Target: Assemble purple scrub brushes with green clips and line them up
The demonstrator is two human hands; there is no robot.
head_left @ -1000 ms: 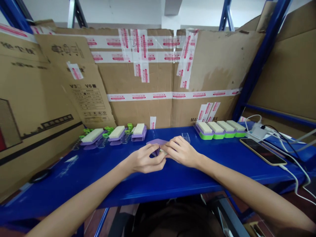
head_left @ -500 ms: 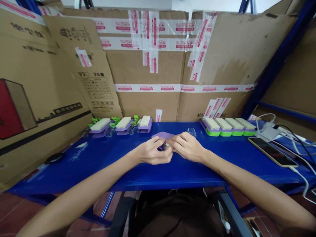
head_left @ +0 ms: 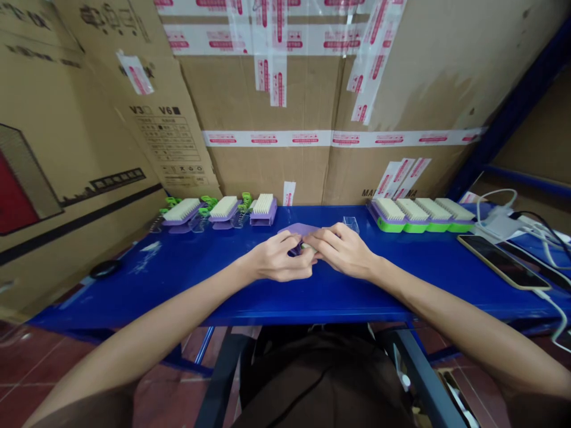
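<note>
Above the middle of the blue table, my left hand point(head_left: 282, 257) is closed around a purple scrub brush part point(head_left: 298, 229). Its flat purple edge sticks out beyond the fingers, and a pale bit shows between the hands. My right hand point(head_left: 343, 249) is closed on the same part from the other side, fingertips meeting the left ones. Most of the part is hidden by my fingers. Just behind my right hand stands a small clear plastic box point(head_left: 351, 224).
On the left are purple brush heads with cream bristles point(head_left: 223, 207), among green pieces point(head_left: 209, 205) and clear parts. Green-based brushes point(head_left: 392, 224) line up at back right. A phone point(head_left: 503, 261) and white cables lie right; a black round object point(head_left: 104, 269) lies left. Cardboard point(head_left: 267, 166) walls the back.
The view has tilted downward, so everything sits higher in the picture. Both hands keep nearly the same grip on the purple part, with only slight finger movement.
</note>
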